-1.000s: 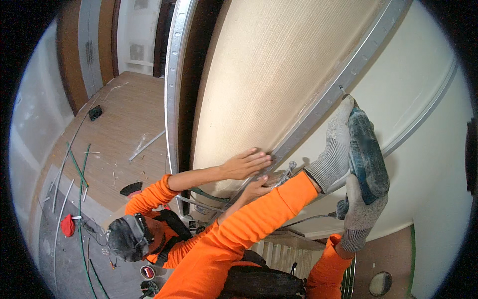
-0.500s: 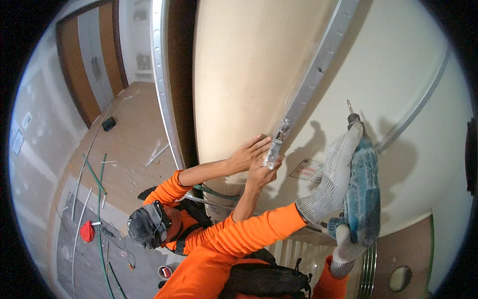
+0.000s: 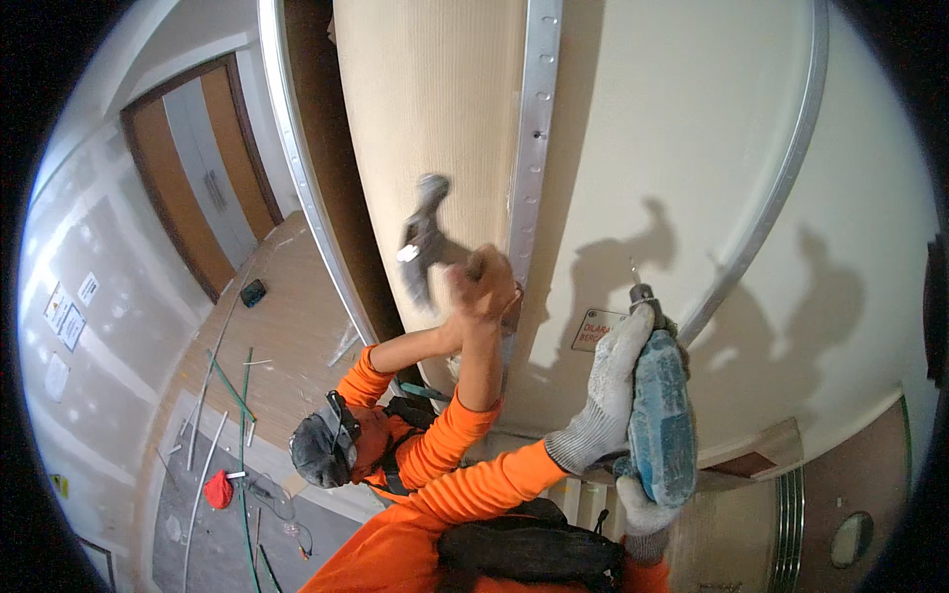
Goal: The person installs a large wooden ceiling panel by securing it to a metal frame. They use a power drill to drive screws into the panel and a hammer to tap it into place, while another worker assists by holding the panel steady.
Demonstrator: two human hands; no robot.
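A dusty blue power drill (image 3: 664,415) points upward in front of the cream wall, a thin bit in its black chuck (image 3: 645,296). My left hand (image 3: 613,381), in a pale knit glove, wraps its front end just below the chuck. Lower down, my gloved right hand (image 3: 647,512) closes round the rear grip, its fingers partly hidden by the tool. The bit's tip appears apart from the wall. To my left, a co-worker's hand (image 3: 482,287) holds up a motion-blurred hammer (image 3: 423,247) beside an upright perforated metal strip (image 3: 536,128).
The co-worker, in a grey cap (image 3: 321,450) and orange sleeves, is close at my left. A second metal strip (image 3: 766,227) curves along the wall at right. A small sign (image 3: 593,329) sits behind the drill. Green rods (image 3: 244,455) and a red cloth (image 3: 218,489) lie on the floor.
My view has shifted; the drill appears lower and further left, still in both hands. The co-worker's hands have left the metal strip's lower part, and a hammer is now raised.
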